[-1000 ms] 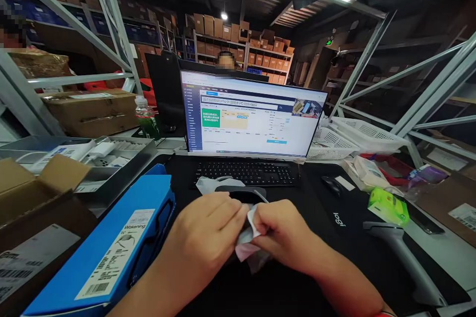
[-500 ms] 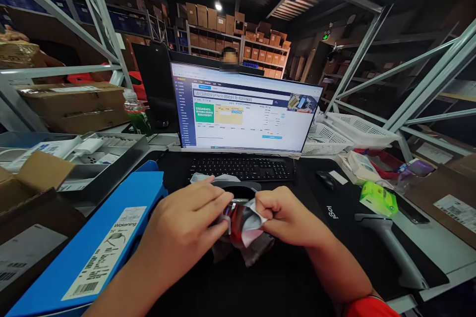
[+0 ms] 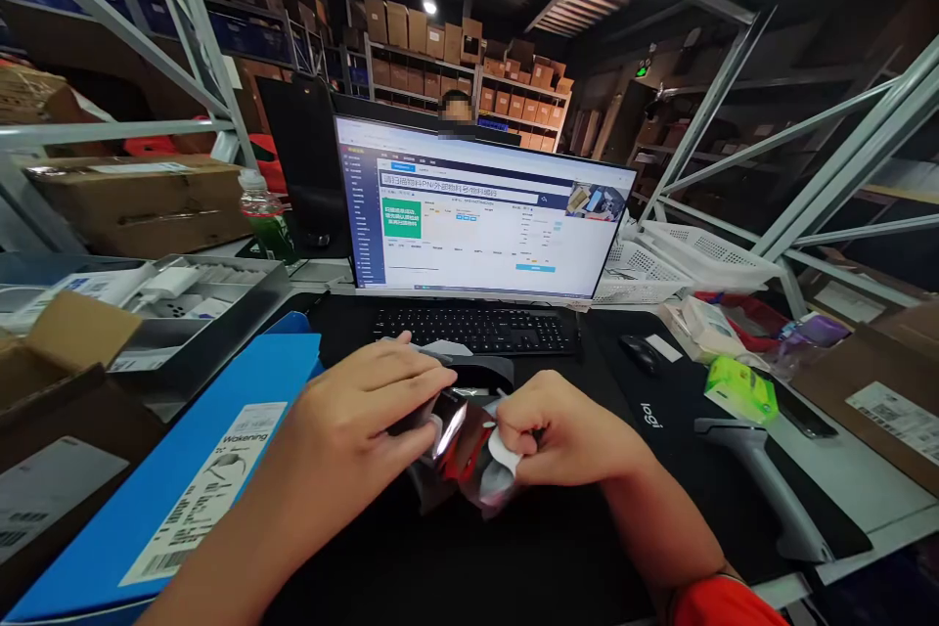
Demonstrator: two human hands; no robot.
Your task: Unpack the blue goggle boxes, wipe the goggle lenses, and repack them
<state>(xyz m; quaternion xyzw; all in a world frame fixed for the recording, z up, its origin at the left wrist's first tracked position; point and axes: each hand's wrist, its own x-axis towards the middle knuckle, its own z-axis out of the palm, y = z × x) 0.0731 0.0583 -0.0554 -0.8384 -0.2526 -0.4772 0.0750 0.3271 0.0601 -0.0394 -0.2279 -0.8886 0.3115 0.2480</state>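
standing at the left, a grey tray [image 3: 253,298] holds white plugs [image 3: 167,284]; what the carton [image 3: 55,401] before it holds is hidden. a blue box [image 3: 283,367] lies beside them, and white baskets [image 3: 723,254] sit right of the monitor [image 3: 469,245]. a keyboard [image 3: 476,331] and a scanner [image 3: 770,484] rest on the black mat [image 3: 455,567]; shelves [image 3: 480,83] of boxes fill the back. the glossy piece [image 3: 449,432] is between the hands, above the mat: the left hand [image 3: 367,401] clasps it, fingers over, thumb below; the right hand [image 3: 561,430], curled, pinches pale film [image 3: 503,458] beside it.
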